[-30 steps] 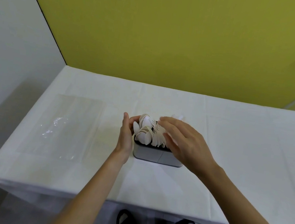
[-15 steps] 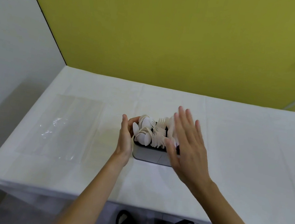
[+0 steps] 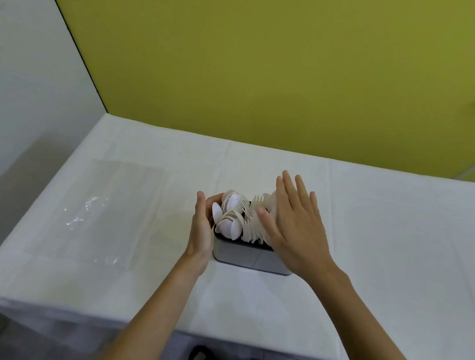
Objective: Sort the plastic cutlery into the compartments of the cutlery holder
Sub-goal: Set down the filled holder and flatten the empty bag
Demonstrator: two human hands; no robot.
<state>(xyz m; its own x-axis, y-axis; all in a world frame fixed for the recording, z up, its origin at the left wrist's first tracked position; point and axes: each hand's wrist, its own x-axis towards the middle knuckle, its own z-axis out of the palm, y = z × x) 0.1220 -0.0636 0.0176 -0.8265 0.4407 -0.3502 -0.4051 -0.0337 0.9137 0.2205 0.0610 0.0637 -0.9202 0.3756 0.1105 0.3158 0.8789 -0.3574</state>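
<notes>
Left hand (image 3: 201,229) grips the cutlery holder (image 3: 250,258); right hand (image 3: 295,232), fingers straight, touches the forks (image 3: 251,225).

A white cloth (image 3: 245,303) covers the tabletop (image 3: 406,254), creased in straight fold lines. A grey cutlery holder (image 3: 250,258) stands upright near the middle. Well to its left a clear plastic bag (image 3: 106,214) lies flat on the cloth, slightly crinkled.

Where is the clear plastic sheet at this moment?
In the head view the clear plastic sheet lies flat on the left part of the white table, apart from the left hand and the cutlery holder to its right.
</notes>
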